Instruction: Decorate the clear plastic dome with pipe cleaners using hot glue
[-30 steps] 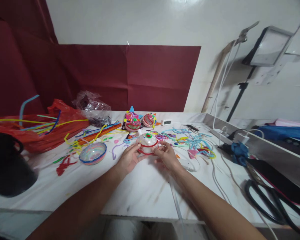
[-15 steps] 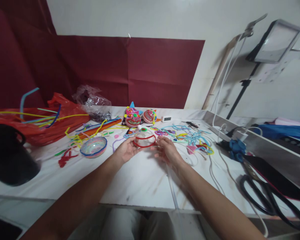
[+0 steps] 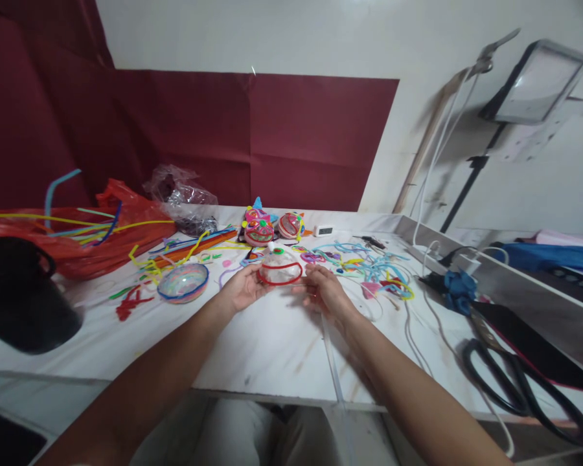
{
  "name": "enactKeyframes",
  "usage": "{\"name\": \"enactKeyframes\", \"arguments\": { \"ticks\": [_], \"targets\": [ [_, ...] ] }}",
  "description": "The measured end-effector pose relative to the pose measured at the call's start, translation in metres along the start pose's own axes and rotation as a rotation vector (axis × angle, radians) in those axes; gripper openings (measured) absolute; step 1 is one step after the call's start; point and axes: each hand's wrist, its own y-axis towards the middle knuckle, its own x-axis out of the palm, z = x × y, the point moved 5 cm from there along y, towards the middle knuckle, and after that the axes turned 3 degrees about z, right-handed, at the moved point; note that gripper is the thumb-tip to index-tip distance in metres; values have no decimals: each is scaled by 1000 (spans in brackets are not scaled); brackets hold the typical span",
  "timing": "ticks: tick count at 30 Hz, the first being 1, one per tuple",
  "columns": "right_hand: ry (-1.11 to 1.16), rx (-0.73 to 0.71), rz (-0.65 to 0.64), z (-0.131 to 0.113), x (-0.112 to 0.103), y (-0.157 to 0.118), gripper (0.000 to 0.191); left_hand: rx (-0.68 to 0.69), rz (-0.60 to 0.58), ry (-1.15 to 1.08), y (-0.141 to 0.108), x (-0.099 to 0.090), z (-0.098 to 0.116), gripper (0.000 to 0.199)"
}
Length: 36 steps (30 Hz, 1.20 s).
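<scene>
A clear plastic dome [image 3: 280, 261] with a curved red fuzzy outline on its front and a green piece with a red centre on top is held up over the table. My left hand [image 3: 244, 288] grips its left side, thumb and fingers closed on the edge. At the dome's right side is my right hand [image 3: 324, 291], its fingers curled together; whatever they pinch is too small to make out. Behind the dome stand two decorated animal-like heads, one pink [image 3: 258, 226] and one with a red-rimmed mouth [image 3: 290, 225].
Left of my hands are a colourful bowl [image 3: 183, 283], red fuzzy scraps [image 3: 132, 303], a red plastic bag [image 3: 121, 226] and a black container [image 3: 26, 298]. Blue pipe cleaners [image 3: 383, 268] lie tangled to the right. Black-handled scissors [image 3: 522, 382] rest near the right edge. A pale strip [image 3: 333, 362] crosses the table's front edge.
The view has shifted slightly. The dome sits a touch further left and lower, still in my left hand; the right hand keeps nearly the same curled pose beside it.
</scene>
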Motion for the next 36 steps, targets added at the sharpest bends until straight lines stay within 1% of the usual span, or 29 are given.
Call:
{"name": "enactKeyframes", "arguments": {
  "ticks": [14, 22, 28, 32, 36],
  "targets": [
    [4, -3, 12, 0, -2, 1, 17, -13, -8, 19, 1, -4, -2, 35],
    [-8, 2, 24, 1, -3, 1, 15, -11, -6, 46, 10, -13, -2, 36],
    [3, 6, 43, 3, -5, 3, 18, 0, -7, 59, 8, -12, -2, 28],
    [-6, 11, 47, 2, -5, 3, 23, 12, -3, 69, 6, -11, -2, 27],
    [-27, 18, 47, 3, -6, 3, 23, 26, 10, 85, 6, -11, -1, 24]
  ]
}}
